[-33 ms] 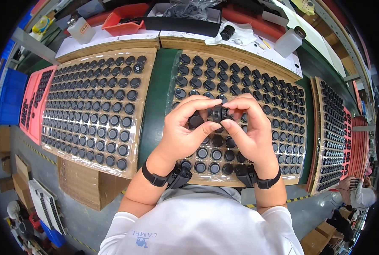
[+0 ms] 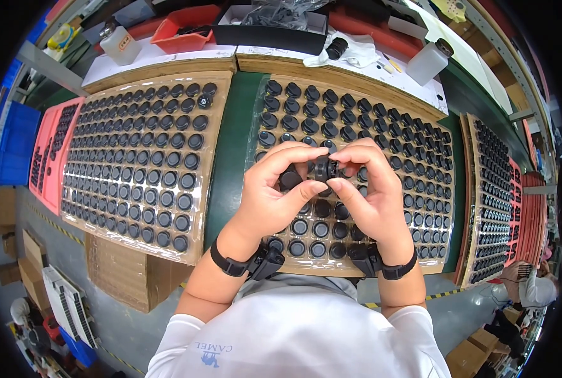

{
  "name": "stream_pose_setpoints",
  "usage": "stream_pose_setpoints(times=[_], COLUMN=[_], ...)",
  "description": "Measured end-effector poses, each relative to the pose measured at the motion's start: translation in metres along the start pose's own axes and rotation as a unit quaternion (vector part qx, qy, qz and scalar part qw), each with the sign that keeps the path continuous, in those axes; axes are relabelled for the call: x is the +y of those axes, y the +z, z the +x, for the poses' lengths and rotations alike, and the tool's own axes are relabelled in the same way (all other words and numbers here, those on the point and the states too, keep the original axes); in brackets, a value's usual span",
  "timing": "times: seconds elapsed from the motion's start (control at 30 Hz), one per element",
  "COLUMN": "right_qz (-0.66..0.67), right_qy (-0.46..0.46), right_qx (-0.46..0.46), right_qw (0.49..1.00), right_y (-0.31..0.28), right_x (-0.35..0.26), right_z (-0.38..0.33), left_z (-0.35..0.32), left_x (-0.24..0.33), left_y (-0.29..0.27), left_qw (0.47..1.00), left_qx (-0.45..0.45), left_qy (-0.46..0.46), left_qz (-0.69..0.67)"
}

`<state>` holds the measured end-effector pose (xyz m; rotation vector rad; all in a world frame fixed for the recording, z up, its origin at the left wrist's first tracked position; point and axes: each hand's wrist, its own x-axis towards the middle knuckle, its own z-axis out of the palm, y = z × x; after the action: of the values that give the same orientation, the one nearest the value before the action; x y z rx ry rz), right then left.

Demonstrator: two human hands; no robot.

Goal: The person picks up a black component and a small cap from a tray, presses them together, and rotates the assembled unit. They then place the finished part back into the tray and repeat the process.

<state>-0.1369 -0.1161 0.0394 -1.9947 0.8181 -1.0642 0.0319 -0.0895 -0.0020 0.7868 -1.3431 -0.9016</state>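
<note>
Above the middle tray [image 2: 261, 135], my left hand [image 2: 269, 192] and my right hand [image 2: 382, 192] meet at a small black cylindrical part [image 2: 323, 169], ribbed and lens-like. Thumb and fingertips of the left pinch its left side; those of the right close on its right side. Another black round part [image 2: 289, 179] shows inside the curl of my left hand; I cannot tell whether it is held or sits in the tray. Rows of similar black parts [image 2: 317, 250] fill the clear plastic pockets below, some hidden by my hands.
To the left lies a second tray of black round parts [image 2: 148, 160], beside pink trays [image 2: 46, 154]. A third filled tray [image 2: 490, 195] is at the right. Along the back ledge stand two bottles [image 2: 119, 45], a red bin [image 2: 181, 31], a black box [image 2: 274, 39] and a white cloth [image 2: 359, 50].
</note>
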Motion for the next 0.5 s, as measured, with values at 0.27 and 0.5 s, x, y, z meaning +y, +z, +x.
stream_pose_setpoints(times=[0.27, 0.5], right_qz=[-0.08, -0.12], right_qy=[-0.039, 0.179], right_qx=[-0.058, -0.041], right_qw=[0.994, 0.976], right_y=[-0.016, -0.047], right_x=[0.007, 0.046], right_z=[0.009, 0.019], left_z=[-0.001, 0.001], left_x=[-0.001, -0.01], left_y=[0.002, 0.006], left_qw=[0.992, 0.968], left_qx=[-0.03, 0.014], left_qy=[-0.107, -0.184], left_qz=[-0.055, -0.17])
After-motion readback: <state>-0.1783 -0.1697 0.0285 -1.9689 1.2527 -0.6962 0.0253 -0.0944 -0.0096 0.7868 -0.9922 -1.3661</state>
